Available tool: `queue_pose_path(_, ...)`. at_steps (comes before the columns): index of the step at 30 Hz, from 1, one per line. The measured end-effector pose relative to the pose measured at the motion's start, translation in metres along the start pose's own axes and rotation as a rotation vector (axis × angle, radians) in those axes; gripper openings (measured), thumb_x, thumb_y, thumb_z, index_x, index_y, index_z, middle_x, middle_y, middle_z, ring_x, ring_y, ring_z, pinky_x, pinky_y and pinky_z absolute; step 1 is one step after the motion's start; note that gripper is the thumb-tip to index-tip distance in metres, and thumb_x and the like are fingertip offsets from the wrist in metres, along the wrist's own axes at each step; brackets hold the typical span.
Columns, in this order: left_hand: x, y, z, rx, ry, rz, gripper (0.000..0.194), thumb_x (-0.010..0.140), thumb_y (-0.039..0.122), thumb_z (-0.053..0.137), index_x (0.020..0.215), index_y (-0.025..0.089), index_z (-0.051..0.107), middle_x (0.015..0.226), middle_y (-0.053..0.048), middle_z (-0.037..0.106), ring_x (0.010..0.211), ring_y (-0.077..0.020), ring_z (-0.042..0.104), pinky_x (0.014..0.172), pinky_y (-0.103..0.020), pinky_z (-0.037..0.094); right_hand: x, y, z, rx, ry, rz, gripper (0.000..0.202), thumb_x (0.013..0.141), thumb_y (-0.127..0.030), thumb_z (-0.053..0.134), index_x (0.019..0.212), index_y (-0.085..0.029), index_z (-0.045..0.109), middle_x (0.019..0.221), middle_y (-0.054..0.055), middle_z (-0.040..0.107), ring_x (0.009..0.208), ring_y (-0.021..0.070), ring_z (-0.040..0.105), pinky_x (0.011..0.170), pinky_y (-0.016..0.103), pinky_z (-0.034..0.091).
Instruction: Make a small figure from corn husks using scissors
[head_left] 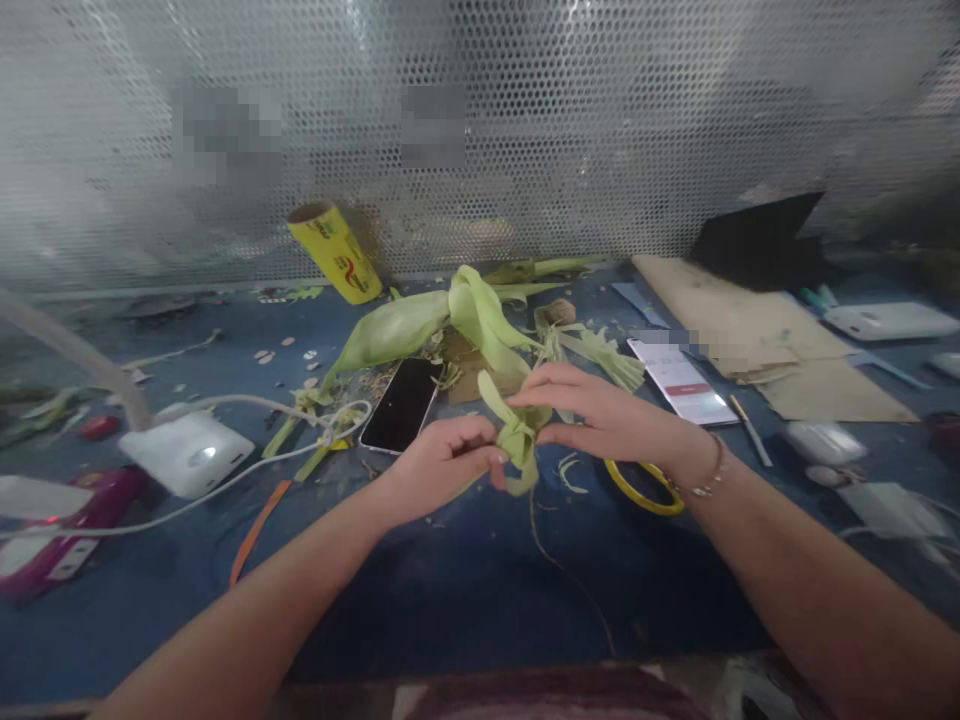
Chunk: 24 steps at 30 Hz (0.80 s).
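Low over the middle of the blue table, a pale green corn husk piece (517,440), folded and knotted into a small bundle, is between both hands. My left hand (446,465) pinches its lower left side between thumb and fingers. From the right, my right hand (607,415) grips its upper side, with the fingers partly hiding it. A thin string (570,568) trails below the bundle toward the table's front edge. Just beyond the hands lie larger husk leaves (401,328), one of them curled over. Shredded husk strips (604,355) lie to their right.
A black-screened phone (401,405) lies left of the bundle; a lit phone (682,382) lies right. A yellow ring (641,490) sits by my right wrist. Behind stand a yellow tube (335,252) and perforated metal panel (525,130). A white lamp base (187,450) and cable occupy the left.
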<state>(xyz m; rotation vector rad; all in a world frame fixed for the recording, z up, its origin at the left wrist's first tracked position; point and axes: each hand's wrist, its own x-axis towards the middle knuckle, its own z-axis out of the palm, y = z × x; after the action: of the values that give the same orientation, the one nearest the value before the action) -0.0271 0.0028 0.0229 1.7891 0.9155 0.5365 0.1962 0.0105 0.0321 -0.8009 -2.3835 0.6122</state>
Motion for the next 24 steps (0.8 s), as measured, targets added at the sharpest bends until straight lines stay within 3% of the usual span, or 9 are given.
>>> queue_pose_path(3,-0.001,0.004,0.0,-0.015,-0.086,-0.049,0.019,0.08,0.025,0.05,0.063,0.016,0.052,0.049,0.004,0.055,0.047,-0.0081,0.045,0.051,-0.02,0.034,-0.001,-0.002,0.0,-0.066,-0.105,0.002,0.02,0.086,-0.032,0.051,0.091,-0.016,0.061,0.092,0.007,0.055,0.083,0.0156,0.053,0.077,0.03,0.043)
queue_pose_path(7,0.001,-0.001,-0.002,-0.087,-0.094,-0.073,0.019,0.079,0.028,0.052,0.065,0.016,0.052,0.045,0.005,0.05,0.043,-0.007,0.041,0.05,-0.02,0.033,-0.001,0.001,-0.001,-0.004,-0.069,0.021,0.019,0.086,-0.03,0.051,0.073,-0.017,0.053,0.079,0.002,0.05,0.071,0.011,0.05,0.067,0.024,0.042)
queue_pose_path(12,0.003,-0.008,0.002,-0.259,0.085,-0.008,0.021,0.072,0.035,0.062,0.076,0.015,0.057,0.07,0.0,0.059,0.064,-0.0103,0.053,0.06,-0.022,0.039,0.0,0.001,0.01,-0.023,0.099,-0.036,0.016,0.087,-0.025,0.05,0.073,-0.018,0.05,0.077,0.002,0.053,0.074,0.0117,0.051,0.069,0.024,0.041)
queue_pose_path(14,0.003,-0.005,0.006,-0.318,0.114,-0.063,0.027,0.066,0.034,0.068,0.077,0.015,0.054,0.073,0.0,0.061,0.066,-0.0116,0.056,0.061,-0.023,0.042,0.001,-0.001,0.018,-0.08,0.141,-0.04,0.018,0.087,-0.026,0.049,0.071,-0.018,0.05,0.074,0.001,0.054,0.071,0.0113,0.051,0.067,0.023,0.041)
queue_pose_path(17,0.001,0.001,0.01,-0.405,0.102,-0.189,0.031,0.061,0.028,0.072,0.073,0.016,0.048,0.061,0.003,0.059,0.055,-0.0113,0.058,0.056,-0.025,0.045,0.001,-0.003,0.023,-0.122,0.154,-0.075,0.019,0.088,-0.026,0.048,0.071,-0.018,0.051,0.074,0.002,0.056,0.071,0.0112,0.052,0.066,0.022,0.041)
queue_pose_path(24,0.0,0.002,0.003,-0.503,-0.031,-0.281,0.026,0.058,0.018,0.073,0.07,0.014,0.05,0.055,0.002,0.062,0.044,-0.0092,0.057,0.043,-0.019,0.045,0.0,0.0,0.009,-0.095,0.157,-0.143,0.015,0.085,-0.024,0.054,0.073,-0.017,0.059,0.066,0.0,0.058,0.062,0.0087,0.054,0.06,0.019,0.042)
